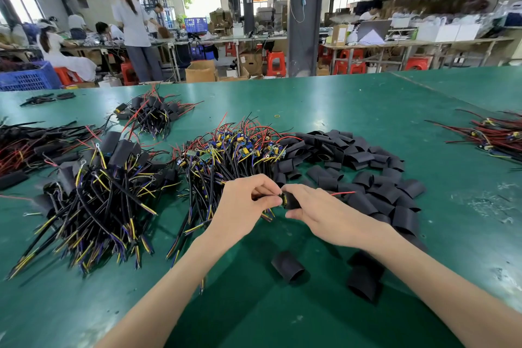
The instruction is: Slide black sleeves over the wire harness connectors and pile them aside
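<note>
Head view: my left hand point(245, 203) pinched the wired harness connector point(283, 199); my right hand point(319, 212) gripped the black tube sleeve point(291, 201) mid-body; it seemed light, soft and squashable.

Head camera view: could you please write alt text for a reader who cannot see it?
Two bare hands meet over a green table: the left hand pinches a wire harness while the right hand holds a black sleeve around its end. Behind them lie bare harnesses and loose sleeves; sleeved harnesses are piled to the left.
</note>
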`<state>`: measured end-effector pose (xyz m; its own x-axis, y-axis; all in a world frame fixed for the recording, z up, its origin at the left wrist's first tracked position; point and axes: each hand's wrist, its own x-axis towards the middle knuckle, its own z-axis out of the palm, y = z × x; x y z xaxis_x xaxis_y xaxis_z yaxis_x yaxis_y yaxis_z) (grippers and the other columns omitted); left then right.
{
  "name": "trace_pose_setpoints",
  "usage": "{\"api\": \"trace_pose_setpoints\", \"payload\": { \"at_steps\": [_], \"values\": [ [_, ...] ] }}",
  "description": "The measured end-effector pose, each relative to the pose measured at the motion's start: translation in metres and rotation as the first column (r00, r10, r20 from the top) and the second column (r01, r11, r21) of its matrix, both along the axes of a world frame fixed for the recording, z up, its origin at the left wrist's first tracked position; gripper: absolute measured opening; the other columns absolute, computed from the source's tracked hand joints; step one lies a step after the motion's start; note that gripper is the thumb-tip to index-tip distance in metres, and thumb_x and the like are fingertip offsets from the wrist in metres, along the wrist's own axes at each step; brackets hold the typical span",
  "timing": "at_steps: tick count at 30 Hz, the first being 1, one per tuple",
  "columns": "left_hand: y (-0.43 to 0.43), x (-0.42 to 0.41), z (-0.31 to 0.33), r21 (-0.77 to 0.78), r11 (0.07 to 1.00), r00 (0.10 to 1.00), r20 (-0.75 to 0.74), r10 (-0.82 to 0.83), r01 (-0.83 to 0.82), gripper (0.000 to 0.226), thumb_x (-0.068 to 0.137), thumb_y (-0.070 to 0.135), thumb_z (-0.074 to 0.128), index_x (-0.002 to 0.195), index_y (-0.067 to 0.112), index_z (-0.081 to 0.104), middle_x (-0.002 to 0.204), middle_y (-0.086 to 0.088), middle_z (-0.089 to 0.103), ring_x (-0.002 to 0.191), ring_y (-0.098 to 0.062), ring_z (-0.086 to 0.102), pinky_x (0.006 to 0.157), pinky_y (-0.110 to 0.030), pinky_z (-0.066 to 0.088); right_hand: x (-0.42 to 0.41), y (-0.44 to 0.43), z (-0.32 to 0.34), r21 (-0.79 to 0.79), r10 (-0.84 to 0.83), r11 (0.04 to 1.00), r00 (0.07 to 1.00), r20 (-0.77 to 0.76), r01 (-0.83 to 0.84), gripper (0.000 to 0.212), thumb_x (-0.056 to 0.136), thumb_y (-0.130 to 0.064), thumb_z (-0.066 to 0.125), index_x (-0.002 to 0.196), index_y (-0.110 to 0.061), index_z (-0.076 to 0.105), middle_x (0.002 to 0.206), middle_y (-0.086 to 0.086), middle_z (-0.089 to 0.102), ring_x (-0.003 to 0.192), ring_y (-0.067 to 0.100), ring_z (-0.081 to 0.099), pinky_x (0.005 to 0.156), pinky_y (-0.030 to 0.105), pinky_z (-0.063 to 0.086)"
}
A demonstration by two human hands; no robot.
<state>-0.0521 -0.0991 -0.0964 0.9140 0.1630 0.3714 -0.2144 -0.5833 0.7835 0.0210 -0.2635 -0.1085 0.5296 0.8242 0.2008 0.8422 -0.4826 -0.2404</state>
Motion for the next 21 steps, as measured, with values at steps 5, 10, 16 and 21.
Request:
{"api": "trace_pose_setpoints", "payload": {
  "at_steps": [5,10,16,21],
  "values": [
    [-0.0011,0.0008,-0.0015,-0.006,1.000,1.000,0.006,0.012,-0.012,0.022,0.072,0.004,0.078,0.074,0.022,0.065,0.068,0.011,0.064,0.062,0.004,0.057,0.065,-0.006,0.043,-0.0027,0.0014,0.0007,0.006,0.001,1.000,1.000,-0.022,-0.001,0.039,0.098,-0.030,0.045,0.132,-0.014,0.034,0.119,0.007,0.053,0.102,0.030,0.052,0.088,0.043,0.040],
    [-0.0015,0.0006,-0.0026,-0.011,1.000,1.000,-0.003,0.010,-0.010,0.024,0.072,0.005,0.078,0.075,0.024,0.063,0.069,0.010,0.065,0.063,0.005,0.057,0.065,-0.006,0.042,-0.0040,0.0003,0.0025,0.005,-0.009,1.000,0.999,-0.032,0.009,0.041,0.098,-0.030,0.045,0.134,-0.013,0.034,0.123,0.009,0.052,0.105,0.032,0.052,0.090,0.043,0.039],
    [-0.0025,0.0018,-0.0043,0.041,0.999,0.998,-0.068,0.012,-0.009,0.017,0.076,0.008,0.077,0.085,0.019,0.068,0.076,0.013,0.066,0.070,0.003,0.061,0.069,-0.004,0.042,-0.0063,0.0017,0.0023,-0.002,-0.002,1.000,1.000,0.000,0.002,0.036,0.098,-0.023,0.046,0.131,-0.014,0.034,0.113,0.010,0.052,0.096,0.031,0.052,0.085,0.044,0.041],
    [-0.0043,0.0016,-0.0018,0.044,0.999,0.995,-0.100,-0.023,0.028,0.014,0.076,0.003,0.074,0.088,0.010,0.071,0.076,0.006,0.068,0.069,-0.002,0.063,0.068,-0.007,0.045,-0.0059,0.0020,-0.0002,0.015,0.010,1.000,1.000,0.019,-0.010,0.037,0.097,-0.021,0.048,0.131,-0.015,0.035,0.112,0.009,0.051,0.097,0.032,0.051,0.086,0.045,0.041]
  ]
}}
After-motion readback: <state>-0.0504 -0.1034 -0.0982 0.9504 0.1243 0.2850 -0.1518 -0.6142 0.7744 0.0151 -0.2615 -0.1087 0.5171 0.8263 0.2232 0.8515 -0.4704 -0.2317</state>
